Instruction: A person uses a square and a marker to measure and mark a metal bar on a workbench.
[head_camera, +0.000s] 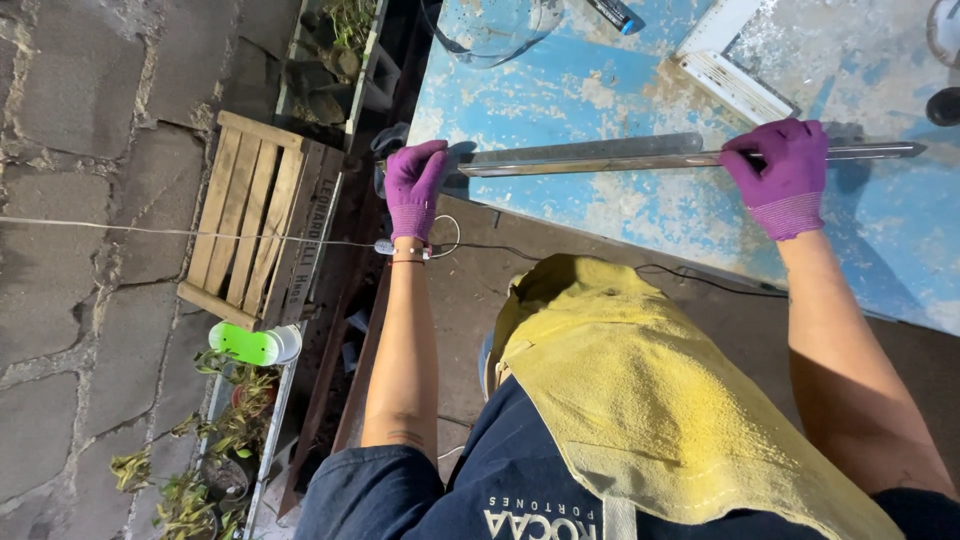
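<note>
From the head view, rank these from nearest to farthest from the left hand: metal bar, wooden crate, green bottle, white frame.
From the left hand:
1. Metal bar: its end lies at the hand, on the blue table.
2. Wooden crate: on the paving, off the table's end.
3. Green bottle: beyond the crate, near the plants.
4. White frame: across the table, past the right hand.

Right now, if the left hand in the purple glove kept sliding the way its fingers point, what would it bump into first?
The left hand points up across the worn blue-painted table. It already grips the end of the long grey metal bar. Past that, bare tabletop follows, then probably the clear curved plastic piece, though depth is hard to judge.
</note>
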